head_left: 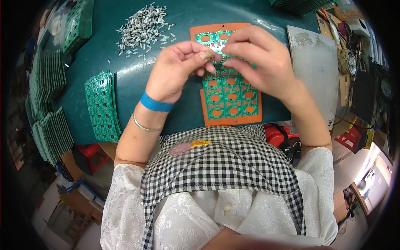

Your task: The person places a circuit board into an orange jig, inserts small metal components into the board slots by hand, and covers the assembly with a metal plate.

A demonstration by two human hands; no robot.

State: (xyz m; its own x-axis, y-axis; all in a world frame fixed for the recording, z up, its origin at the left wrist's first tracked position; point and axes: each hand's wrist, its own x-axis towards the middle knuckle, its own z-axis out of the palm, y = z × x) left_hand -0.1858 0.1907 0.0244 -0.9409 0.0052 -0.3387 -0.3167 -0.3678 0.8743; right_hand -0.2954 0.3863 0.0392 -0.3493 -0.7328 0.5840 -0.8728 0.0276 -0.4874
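Observation:
A green circuit board panel with rows of oval openings lies on an orange fixture plate. Above its upper part, my left hand comes in from the left, thumb and forefinger pinched together. Facing it from the right, my right hand has its thumb and fingertips drawn close together. The two sets of fingertips nearly meet over the board. Whatever small thing they hold is too tiny and covered to make out. A blue band circles my left wrist.
A heap of small silvery-white parts lies on the green table, some scattered around it. Stacked green panels stand at the left, with further racks of panels beyond. On the right lies a grey metal plate.

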